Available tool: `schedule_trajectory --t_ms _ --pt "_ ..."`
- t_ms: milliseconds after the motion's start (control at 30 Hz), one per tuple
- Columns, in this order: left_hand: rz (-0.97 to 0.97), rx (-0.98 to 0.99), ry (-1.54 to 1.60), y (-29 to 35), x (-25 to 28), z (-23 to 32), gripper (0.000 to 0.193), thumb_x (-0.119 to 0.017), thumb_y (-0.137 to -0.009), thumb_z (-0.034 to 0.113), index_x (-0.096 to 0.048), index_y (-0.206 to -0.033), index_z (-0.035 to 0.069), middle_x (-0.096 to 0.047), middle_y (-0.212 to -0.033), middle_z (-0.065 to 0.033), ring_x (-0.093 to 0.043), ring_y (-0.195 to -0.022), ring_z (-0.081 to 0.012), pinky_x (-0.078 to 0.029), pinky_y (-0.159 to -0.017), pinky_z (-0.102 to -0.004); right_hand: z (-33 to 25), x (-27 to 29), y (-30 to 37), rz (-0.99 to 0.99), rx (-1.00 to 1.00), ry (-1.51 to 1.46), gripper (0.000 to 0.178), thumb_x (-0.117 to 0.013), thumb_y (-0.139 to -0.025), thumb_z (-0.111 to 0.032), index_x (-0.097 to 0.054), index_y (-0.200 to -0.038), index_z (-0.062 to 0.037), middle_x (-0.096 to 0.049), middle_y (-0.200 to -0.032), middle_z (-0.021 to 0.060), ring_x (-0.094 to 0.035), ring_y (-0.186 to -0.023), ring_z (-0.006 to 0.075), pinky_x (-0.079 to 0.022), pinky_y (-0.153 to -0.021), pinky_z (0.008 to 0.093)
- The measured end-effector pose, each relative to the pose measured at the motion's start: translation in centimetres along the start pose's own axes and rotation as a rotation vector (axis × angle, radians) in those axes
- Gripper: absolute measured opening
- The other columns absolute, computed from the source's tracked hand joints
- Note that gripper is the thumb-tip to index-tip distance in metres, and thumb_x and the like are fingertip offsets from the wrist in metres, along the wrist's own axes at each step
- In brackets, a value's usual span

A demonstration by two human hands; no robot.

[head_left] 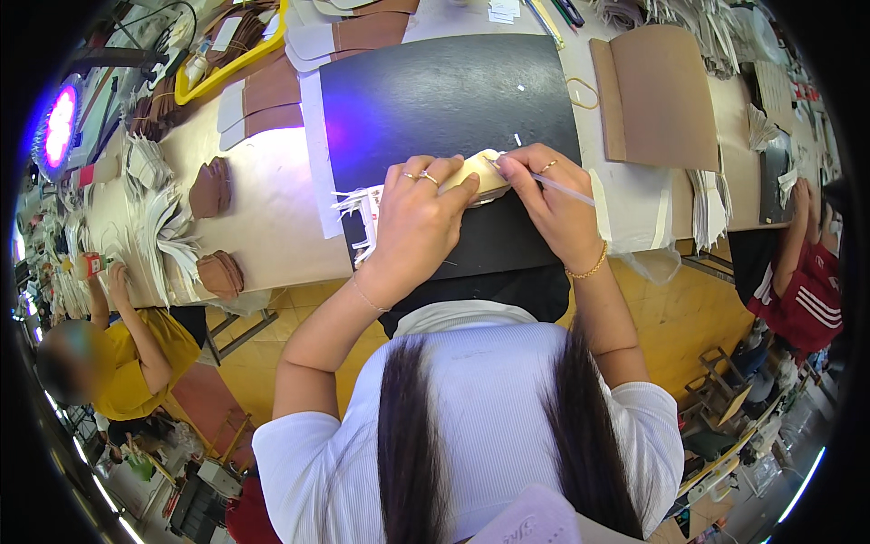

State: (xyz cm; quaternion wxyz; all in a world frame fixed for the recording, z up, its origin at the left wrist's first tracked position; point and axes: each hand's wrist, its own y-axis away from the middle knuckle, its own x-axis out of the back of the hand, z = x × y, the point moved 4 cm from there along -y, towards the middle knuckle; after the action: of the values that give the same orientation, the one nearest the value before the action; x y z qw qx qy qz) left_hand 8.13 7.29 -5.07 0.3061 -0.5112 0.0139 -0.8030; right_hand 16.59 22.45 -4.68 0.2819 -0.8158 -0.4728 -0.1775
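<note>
My left hand (419, 207), with rings on its fingers, grips a pale yellow block-like piece (473, 171) above the black mat (435, 100). Held in my right hand (555, 195) is a slim, whitish pen-like tool (569, 190), its tip at the far right end of the yellow piece. Fingers of both hands are close together there, and the exact point of contact is too small to make out. Beside my left wrist lies a bundle of white strips (364, 216), partly hidden by the hand. A small white scrap (517, 140) sits on the mat just beyond my right fingers.
Brown leather-like pieces (272, 95) and a yellow tray (237, 65) are at the far left. Stacks of white strips (163, 218) lie nearer. On the right is a brown folded sheet (662, 95). Co-workers in yellow (154, 358) and red (802, 299) sit on either side.
</note>
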Motion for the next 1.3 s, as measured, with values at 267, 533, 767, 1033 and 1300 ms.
schedule_trajectory --t_ms 267,533,767,1033,1300 --pt "0.001 -0.002 -0.011 0.0 0.1 0.2 0.018 -0.079 -0.078 0.01 -0.077 -0.096 0.007 -0.071 -0.108 -0.0067 -0.062 -0.097 -0.0269 -0.046 -0.083 -0.0395 -0.5 0.4 0.1 -0.067 0.16 0.173 0.01 -0.07 -0.092 -0.01 -0.066 -0.086 -0.0035 -0.067 -0.08 0.008 -0.062 -0.068 0.0277 -0.051 -0.064 0.0364" --pt "-0.079 0.098 0.227 -0.6 0.6 -1.9 0.019 -0.081 -0.08 0.013 -0.076 -0.097 0.005 -0.071 -0.105 -0.007 -0.065 -0.094 -0.0232 -0.049 -0.078 -0.035 0.4 1.4 0.6 0.096 -0.016 -0.225 0.027 -0.058 -0.103 -0.028 -0.067 -0.102 -0.0023 -0.066 -0.096 0.0128 -0.068 -0.085 0.0251 -0.053 -0.078 0.0318" --pt "-0.139 0.345 0.562 -1.8 1.8 -3.8 0.022 -0.081 -0.084 0.01 -0.073 -0.103 0.002 -0.072 -0.106 -0.0038 -0.064 -0.088 -0.0106 -0.049 -0.071 -0.0242 0.5 1.1 2.0 0.238 -0.064 -0.457 0.032 -0.052 -0.106 -0.032 -0.067 -0.11 -0.0038 -0.065 -0.108 0.0135 -0.065 -0.097 0.0265 -0.052 -0.084 0.0348" --pt "-0.078 0.461 0.564 -2.6 6.0 -6.5 0.022 -0.081 -0.084 0.01 -0.074 -0.103 0.003 -0.071 -0.105 -0.0037 -0.063 -0.088 -0.0096 -0.051 -0.075 -0.0262 0.3 -1.0 3.2 0.063 0.21 -0.126 0.03 -0.061 -0.1 -0.033 -0.063 -0.115 -0.0074 -0.062 -0.11 0.014 -0.065 -0.095 0.0307 -0.054 -0.083 0.0368" --pt "-0.021 0.243 0.03 -4.3 8.1 -8.4 0.02 -0.079 -0.083 0.014 -0.073 -0.1 0.005 -0.068 -0.104 -0.0093 -0.067 -0.092 -0.0292 -0.052 -0.082 -0.0385 0.2 -0.8 2.9 0.052 0.166 -0.1 0.027 -0.064 -0.098 -0.028 -0.063 -0.116 -0.0086 -0.062 -0.111 0.0129 -0.064 -0.095 0.0317 -0.054 -0.081 0.0382"
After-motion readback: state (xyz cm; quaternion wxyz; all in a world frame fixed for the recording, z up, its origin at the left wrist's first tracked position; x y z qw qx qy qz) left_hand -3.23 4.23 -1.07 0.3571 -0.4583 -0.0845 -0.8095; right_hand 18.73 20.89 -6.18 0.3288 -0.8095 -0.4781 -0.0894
